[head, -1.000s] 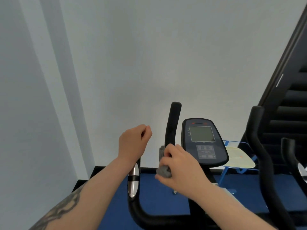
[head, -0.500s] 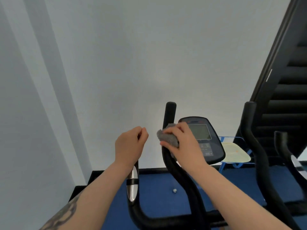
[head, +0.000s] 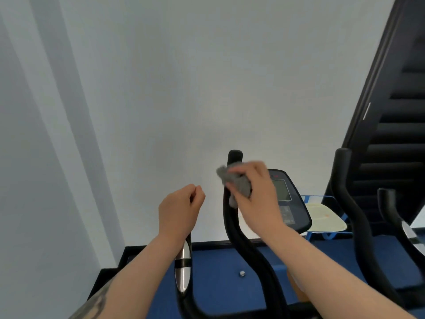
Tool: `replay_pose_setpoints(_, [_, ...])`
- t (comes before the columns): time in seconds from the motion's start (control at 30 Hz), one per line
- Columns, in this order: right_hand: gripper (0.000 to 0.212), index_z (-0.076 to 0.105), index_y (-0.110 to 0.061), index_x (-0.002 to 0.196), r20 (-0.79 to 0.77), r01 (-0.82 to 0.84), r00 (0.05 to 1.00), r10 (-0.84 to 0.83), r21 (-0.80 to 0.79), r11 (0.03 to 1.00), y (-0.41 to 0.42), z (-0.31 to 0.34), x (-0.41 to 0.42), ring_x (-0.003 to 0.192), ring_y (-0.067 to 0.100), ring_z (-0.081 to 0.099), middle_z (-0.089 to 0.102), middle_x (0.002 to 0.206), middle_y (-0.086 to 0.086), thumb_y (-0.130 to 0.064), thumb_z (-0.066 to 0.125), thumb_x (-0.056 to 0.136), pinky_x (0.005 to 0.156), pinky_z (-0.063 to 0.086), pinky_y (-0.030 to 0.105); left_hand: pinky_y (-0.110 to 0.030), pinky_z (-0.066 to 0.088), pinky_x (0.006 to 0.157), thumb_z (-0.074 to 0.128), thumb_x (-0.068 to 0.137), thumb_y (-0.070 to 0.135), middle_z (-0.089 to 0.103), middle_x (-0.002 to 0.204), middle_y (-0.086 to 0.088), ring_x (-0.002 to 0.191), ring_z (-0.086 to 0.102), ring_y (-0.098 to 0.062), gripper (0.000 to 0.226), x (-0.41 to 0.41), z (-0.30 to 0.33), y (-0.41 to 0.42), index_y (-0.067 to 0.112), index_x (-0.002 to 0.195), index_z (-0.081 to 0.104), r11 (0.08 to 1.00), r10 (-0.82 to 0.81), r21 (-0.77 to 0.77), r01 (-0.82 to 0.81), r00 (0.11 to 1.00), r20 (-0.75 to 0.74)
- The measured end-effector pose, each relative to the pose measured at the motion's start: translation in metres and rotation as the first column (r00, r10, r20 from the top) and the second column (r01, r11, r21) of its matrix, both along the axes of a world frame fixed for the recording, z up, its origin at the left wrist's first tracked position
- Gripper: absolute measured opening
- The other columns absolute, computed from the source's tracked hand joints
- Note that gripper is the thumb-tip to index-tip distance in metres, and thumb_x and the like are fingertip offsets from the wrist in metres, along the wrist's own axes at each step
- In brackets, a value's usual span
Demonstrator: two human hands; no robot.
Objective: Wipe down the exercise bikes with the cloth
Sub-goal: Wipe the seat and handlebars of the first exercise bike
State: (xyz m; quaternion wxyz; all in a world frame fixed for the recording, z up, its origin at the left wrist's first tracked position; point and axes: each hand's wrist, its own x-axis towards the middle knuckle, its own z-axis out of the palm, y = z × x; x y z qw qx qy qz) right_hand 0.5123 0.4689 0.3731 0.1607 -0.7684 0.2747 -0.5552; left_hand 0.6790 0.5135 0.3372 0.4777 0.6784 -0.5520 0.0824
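While the right hand (head: 257,199) grips the bunched grey cloth (head: 234,184) against the bike's right handlebar (head: 232,217), that black bar stands nearly upright, its rounded tip pointing up toward the white wall (head: 184,88). The cloth sits just below that tip. The left hand (head: 179,210) curls around the left handlebar (head: 182,268), above its silver sensor.

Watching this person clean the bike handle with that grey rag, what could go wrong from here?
The right hand holds the grey cloth bunched near the top of the upright handlebar; it could slide off the rounded end and miss the tip. The console sits right behind that hand, so a knuckle might press its buttons. The left hand grips the other handle, which may go unwiped.
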Motion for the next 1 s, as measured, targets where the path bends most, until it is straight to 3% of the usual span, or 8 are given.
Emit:
replay_pose_setpoints(0.1, [0.026, 0.062, -0.018, 0.107, 0.087, 0.077, 0.994, -0.071, -0.068, 0.995, -0.013, 0.025, 0.007, 0.107, 0.01, 0.051, 0.043, 0.11, -0.011, -0.009, 0.07, 0.085, 0.095, 0.042, 0.017, -0.021, 0.017, 0.044, 0.057, 0.092, 0.018, 0.019, 0.045, 0.007, 0.042, 0.02, -0.012, 0.052, 0.0, 0.001, 0.001, 0.025, 0.054, 0.022, 1.0, -0.015, -0.004, 0.015, 1.0, 0.013])
replay_pose_setpoints(0.17, [0.025, 0.061, -0.019, 0.106, 0.001, 0.061, 0.998, -0.061, 0.034, 0.998, -0.009, 0.014, 0.005, 0.105, 0.008, 0.052, 0.043, 0.111, -0.008, -0.011, 0.07, 0.085, 0.093, 0.042, 0.019, -0.021, 0.017, 0.044, 0.056, 0.092, 0.019, 0.019, 0.045, 0.007, 0.042, 0.02, -0.012, 0.052, -0.001, 0.002, 0.002, 0.025, 0.054, 0.022, 1.0, -0.015, 0.001, 0.015, 1.0, 0.008])
replay_pose_setpoints(0.27, [0.026, 0.061, -0.027, 0.103, -0.17, 0.016, 0.985, 0.005, 0.122, 0.992, 0.007, -0.016, -0.002, 0.101, -0.006, 0.049, 0.042, 0.106, -0.016, -0.014, 0.072, 0.084, 0.087, 0.037, 0.006, -0.023, 0.019, 0.044, 0.057, 0.091, 0.019, 0.019, 0.045, 0.006, 0.042, 0.019, -0.012, 0.051, 0.0, 0.001, 0.0, 0.025, 0.054, 0.022, 1.0, -0.01, -0.002, 0.01, 1.0, 0.006])
replay_pose_setpoints(0.43, [0.029, 0.059, -0.026, 0.106, 0.092, 0.095, 0.991, -0.098, 0.037, 0.995, -0.005, 0.02, 0.003, 0.106, -0.005, 0.048, 0.042, 0.11, -0.012, -0.009, 0.069, 0.085, 0.091, 0.035, 0.005, -0.025, 0.02, 0.044, 0.056, 0.093, 0.018, 0.021, 0.044, 0.007, 0.041, 0.019, -0.01, 0.051, 0.0, 0.001, 0.001, 0.024, 0.053, 0.024, 1.0, -0.021, -0.007, 0.021, 1.0, -0.005])
replay_pose_setpoints(0.6, [0.022, 0.058, -0.029, 0.096, -0.162, 0.06, 0.986, -0.032, 0.175, 0.983, 0.0, 0.009, -0.003, 0.094, -0.011, 0.05, 0.047, 0.104, -0.013, -0.015, 0.071, 0.084, 0.077, 0.036, 0.006, -0.023, 0.018, 0.044, 0.055, 0.092, 0.02, 0.021, 0.044, 0.007, 0.041, 0.019, -0.01, 0.051, 0.0, 0.001, 0.002, 0.025, 0.053, 0.024, 1.0, -0.023, 0.003, 0.023, 1.0, 0.006])
replay_pose_setpoints(0.73, [0.025, 0.057, -0.031, 0.095, 0.065, 0.14, 0.988, -0.142, 0.024, 0.99, -0.011, 0.047, -0.001, 0.095, -0.013, 0.05, 0.049, 0.105, -0.007, -0.016, 0.072, 0.082, 0.081, 0.034, 0.0, -0.023, 0.019, 0.044, 0.055, 0.093, 0.021, 0.021, 0.044, 0.007, 0.042, 0.02, -0.011, 0.049, 0.001, 0.0, 0.0, 0.022, 0.053, 0.027, 1.0, -0.012, 0.01, 0.012, 1.0, 0.0])
replay_pose_setpoints(0.9, [0.023, 0.062, -0.023, 0.099, -0.15, 0.081, 0.987, -0.061, 0.132, 0.988, -0.002, 0.015, 0.009, 0.099, -0.005, 0.049, 0.043, 0.107, -0.011, -0.013, 0.073, 0.081, 0.088, 0.04, 0.013, -0.025, 0.019, 0.044, 0.056, 0.092, 0.019, 0.021, 0.045, 0.007, 0.043, 0.019, -0.011, 0.048, 0.0, 0.001, 0.001, 0.021, 0.054, 0.026, 1.0, -0.015, 0.015, 0.016, 1.0, -0.003])
replay_pose_setpoints(1.0, [0.023, 0.061, -0.03, 0.098, 0.033, 0.118, 0.992, -0.12, 0.056, 0.991, -0.011, 0.028, 0.01, 0.099, -0.003, 0.051, 0.043, 0.105, -0.017, -0.021, 0.072, 0.08, 0.084, 0.04, 0.007, -0.022, 0.018, 0.044, 0.055, 0.092, 0.021, 0.02, 0.045, 0.007, 0.042, 0.02, -0.012, 0.05, 0.001, 0.0, 0.001, 0.023, 0.053, 0.023, 1.0, -0.023, 0.011, 0.023, 1.0, -0.005])
